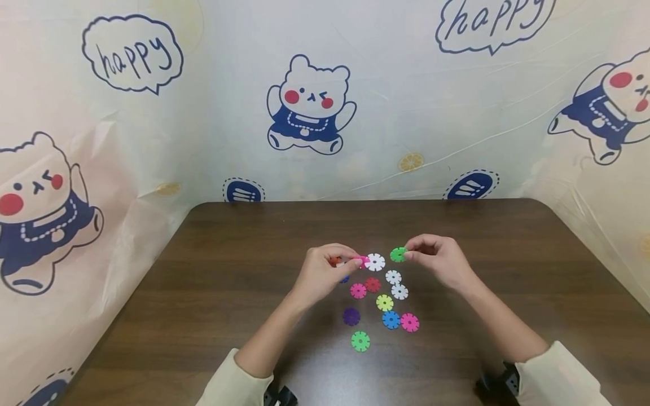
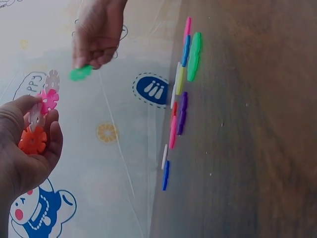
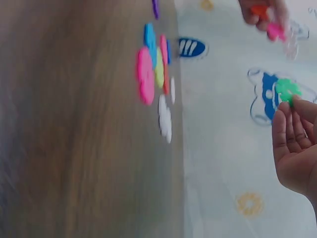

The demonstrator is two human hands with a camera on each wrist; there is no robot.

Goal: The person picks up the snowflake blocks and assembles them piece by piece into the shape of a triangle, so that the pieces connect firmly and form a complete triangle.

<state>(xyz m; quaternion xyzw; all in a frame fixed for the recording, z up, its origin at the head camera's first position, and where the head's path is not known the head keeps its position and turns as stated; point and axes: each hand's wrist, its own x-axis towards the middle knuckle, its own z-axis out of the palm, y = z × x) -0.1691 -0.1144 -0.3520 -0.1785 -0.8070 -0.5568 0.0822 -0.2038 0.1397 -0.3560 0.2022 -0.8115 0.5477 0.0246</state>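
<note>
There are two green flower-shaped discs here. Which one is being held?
The green disc pinched in the right hand, lifted off the table. The other green disc lies flat, nearest the person, untouched.

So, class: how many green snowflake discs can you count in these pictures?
2: one green disc pinched in the right hand, one lying flat on the table nearest the person. None seem hidden.

the head view looks forward and down from above the near edge of the table (image 1: 228,254). both wrist views sit low and close (tilted sideways), sharing the scattered discs (image 2: 181,94) midway.
</note>
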